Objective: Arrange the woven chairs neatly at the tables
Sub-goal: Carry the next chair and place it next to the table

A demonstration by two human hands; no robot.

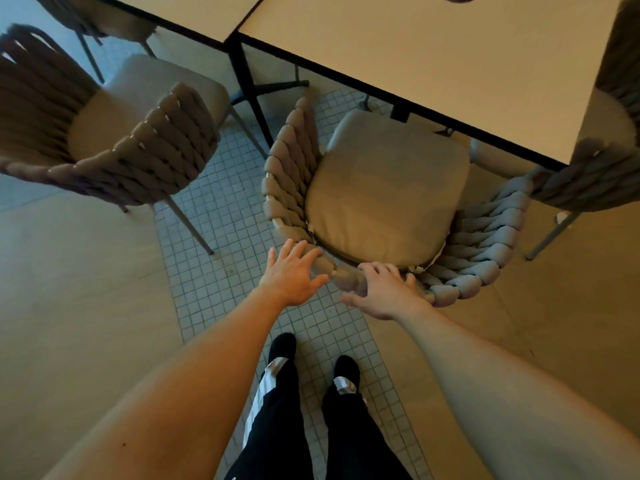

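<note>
1. Centrally, woven chair (384, 199) facing table (433, 57), front of its seat cushion tucked under the table edge.
2. Left hand (292, 273) flat on the chair's back rim, lower centre, fingers spread and straight, gripping nothing.
3. Right hand (384, 291) on the same rim just beside, fingers bent over the top; probably resting rather than clamping, contact blurred.
4. Second woven chair (114, 133) upper left, angled away from second table (180, 12).
5. Third woven chair (588, 174) at right edge, partly cut off.
6. Feet in black shoes (282, 346) on small-tile floor strip (214, 271), bottom centre.
</note>
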